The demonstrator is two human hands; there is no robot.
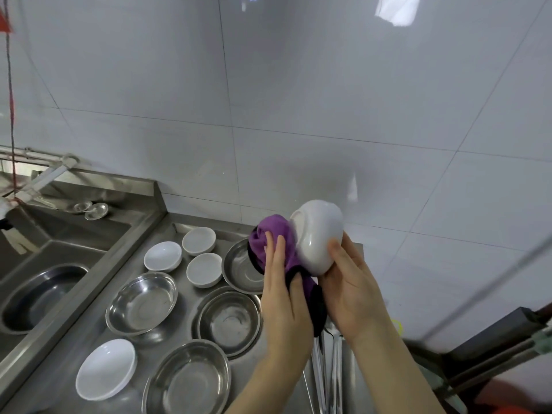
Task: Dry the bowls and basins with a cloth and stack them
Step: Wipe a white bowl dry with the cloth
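Holding bowl: right hand (349, 282), fingers curled under the glossy white ceramic bowl (319, 234), keeps it tipped on its side above the far right of the steel tabletop (89, 333).
Cloth: left hand (283, 294) pinches the purple microfibre cloth (268, 234) between thumb and flat fingers, against the bowl's rim.
Key relation: bowl mouth faces left, straight at the cloth; the left hand is nearer it.
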